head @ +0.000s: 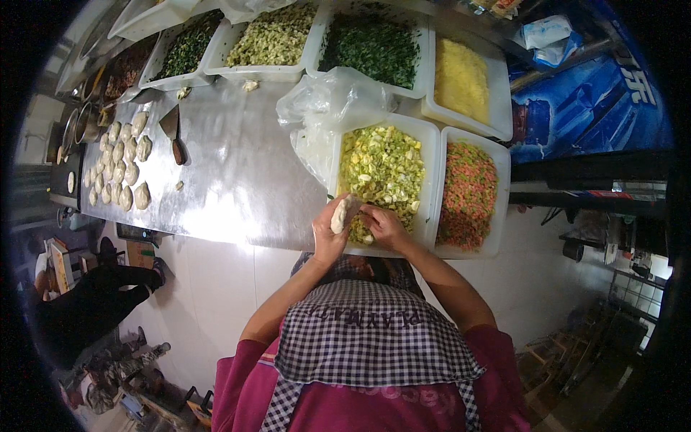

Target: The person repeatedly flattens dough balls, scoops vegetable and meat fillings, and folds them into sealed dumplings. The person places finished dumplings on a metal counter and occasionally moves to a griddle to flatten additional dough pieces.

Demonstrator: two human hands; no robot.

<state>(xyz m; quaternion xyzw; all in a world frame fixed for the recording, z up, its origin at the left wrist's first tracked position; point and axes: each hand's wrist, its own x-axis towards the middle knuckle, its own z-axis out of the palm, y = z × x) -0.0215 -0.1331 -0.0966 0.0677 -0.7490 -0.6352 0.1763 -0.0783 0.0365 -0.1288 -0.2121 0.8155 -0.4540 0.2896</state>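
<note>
My left hand (325,231) holds a pale piece of dough (339,215) over the near left part of a white plastic tub (431,178). The tub holds a chopped yellow-green filling (383,162) with white and yellow bits. My right hand (387,228) is just right of the dough, above the filling, its fingers bent inward. Its fingertips are at the dough's right edge; whether they pinch it is hidden. A crumpled clear plastic bag (337,100) lies over the tub's far left corner.
Several filled dough pieces (119,162) sit left on the metal table (237,156), near a scraper (174,132). Tubs of orange-green filling (467,197), yellow filling (461,81) and dark chopped greens (372,48) stand right and behind. Someone in dark clothes (92,302) is at left.
</note>
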